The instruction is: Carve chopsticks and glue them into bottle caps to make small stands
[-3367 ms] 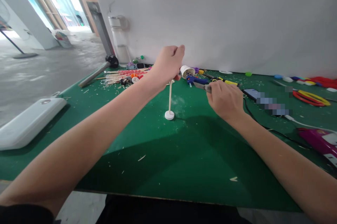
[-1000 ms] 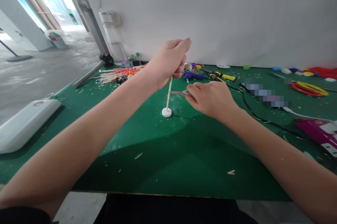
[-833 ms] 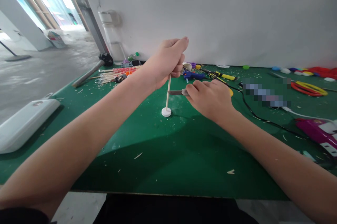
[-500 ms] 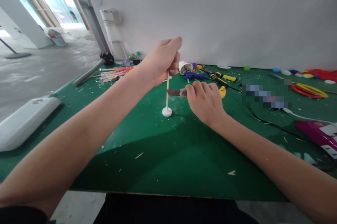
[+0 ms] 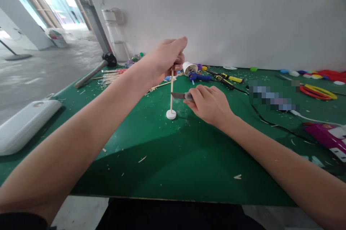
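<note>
A thin wooden stick [image 5: 172,91] stands upright on a small white round cap [image 5: 171,114] on the green table [image 5: 189,158]. My left hand [image 5: 164,59] is closed around the stick's top end. My right hand [image 5: 208,104] grips a utility knife [image 5: 180,95], and the grey blade touches the stick about halfway up from the right.
Along the back lie a rubber mallet [image 5: 94,68], a pile of sticks [image 5: 113,76], a tipped paper cup [image 5: 188,68], a blue glue gun [image 5: 199,77], yellow-handled tools [image 5: 229,78] and coloured rings [image 5: 319,92]. A white case [image 5: 25,123] sits left, a magenta object [image 5: 325,139] right.
My right hand brought the knife from the back of the table to the stick and set its blade against it. My left hand stayed on the stick's top.
</note>
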`<state>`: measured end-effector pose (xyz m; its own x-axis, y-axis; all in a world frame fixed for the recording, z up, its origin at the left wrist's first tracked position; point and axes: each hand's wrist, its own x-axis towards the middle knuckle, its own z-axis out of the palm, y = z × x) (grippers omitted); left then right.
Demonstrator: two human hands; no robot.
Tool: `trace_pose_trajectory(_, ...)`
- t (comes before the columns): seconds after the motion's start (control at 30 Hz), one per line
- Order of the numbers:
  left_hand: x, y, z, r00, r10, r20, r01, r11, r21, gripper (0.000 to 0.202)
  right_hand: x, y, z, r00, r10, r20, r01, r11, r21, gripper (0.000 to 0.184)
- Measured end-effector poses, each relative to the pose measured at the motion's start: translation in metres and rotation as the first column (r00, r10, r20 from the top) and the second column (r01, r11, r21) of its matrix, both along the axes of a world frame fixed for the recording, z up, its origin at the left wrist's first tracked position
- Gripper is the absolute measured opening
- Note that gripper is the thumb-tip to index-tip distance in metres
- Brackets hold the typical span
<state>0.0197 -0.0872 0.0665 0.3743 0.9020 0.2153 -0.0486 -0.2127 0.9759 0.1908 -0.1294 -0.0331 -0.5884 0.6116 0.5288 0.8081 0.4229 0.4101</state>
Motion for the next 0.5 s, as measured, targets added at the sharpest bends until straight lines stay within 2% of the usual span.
trace_pose_trajectory(0.23, 0.0006, -0.0033, 0.0003, 0.997, -0.057, 0.047, 0.059, 0.998, -0.03, 0.037, -0.0022, -0.0008, 0.0027, 1.0, -0.026, 0.009, 0.026, 1.0, 0.008, 0.041)
trace_pose_trajectory(0.4, 0.0032, -0.0049, 0.0002, 0.965, -0.086, 0.249, 0.135, 0.973, -0.186, 0.035, -0.0041, -0.0024, 0.007, 0.998, -0.059, 0.025, 0.06, 0.998, -0.021, 0.036)
trace_pose_trajectory(0.5, 0.0039, -0.0052, -0.0005, 0.952, -0.121, 0.282, 0.183, 0.962, -0.204, 0.037, -0.0047, -0.0044, 0.0104, 0.995, -0.089, 0.036, 0.091, 0.993, -0.075, 0.036)
